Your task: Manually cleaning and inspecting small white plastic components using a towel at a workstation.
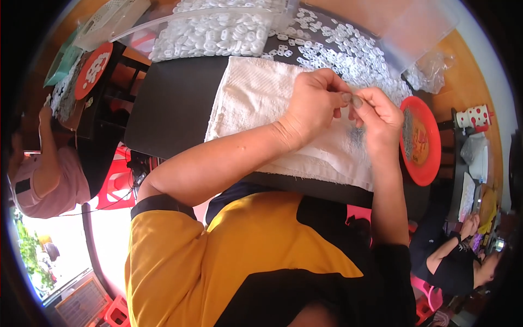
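My left hand (318, 103) and my right hand (379, 113) meet above the right part of a white towel (256, 90). Thumb and fingers are pinched together on each, the tips almost touching; whatever sits between them is too small or hidden to name. A small grey patch of tiny pieces (357, 134) lies on the towel beside my right wrist. Just beyond my hands spreads a heap of small white plastic pieces with holes (340, 54). To the right of my right hand is a red plate (434, 131) holding small grey parts.
The towel lies on a dark table (174, 103). A clear bin (212, 32) full of white pieces stands at the far side. Crumpled clear plastic (430, 73) is at the far right. People work at left (49, 174) and right (455, 253), near another red plate (97, 62).
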